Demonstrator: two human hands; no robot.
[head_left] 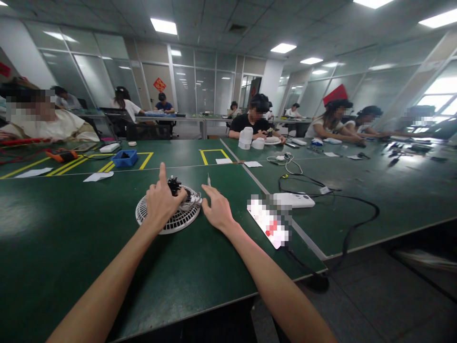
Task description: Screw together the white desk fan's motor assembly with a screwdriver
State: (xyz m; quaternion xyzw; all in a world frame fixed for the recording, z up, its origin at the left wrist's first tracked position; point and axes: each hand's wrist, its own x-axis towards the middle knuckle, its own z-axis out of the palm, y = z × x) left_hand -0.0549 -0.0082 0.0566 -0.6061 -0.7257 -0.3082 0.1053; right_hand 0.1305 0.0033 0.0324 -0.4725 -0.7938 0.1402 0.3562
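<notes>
My left hand rests on a white round fan grille lying flat on the green table. Its fingers are loosely curled over the grille's small black motor, forefinger pointing up; I cannot tell if they grip it. My right hand lies open and flat on the table just beside the grille, holding nothing. A small screwdriver stands just beyond my right fingertips. A white power strip lies to the right.

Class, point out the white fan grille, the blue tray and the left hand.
white fan grille (178, 220), head view, lower slotted rim.
blue tray (124, 158), head view, front wall.
left hand (161, 202), head view, back of hand.
</notes>
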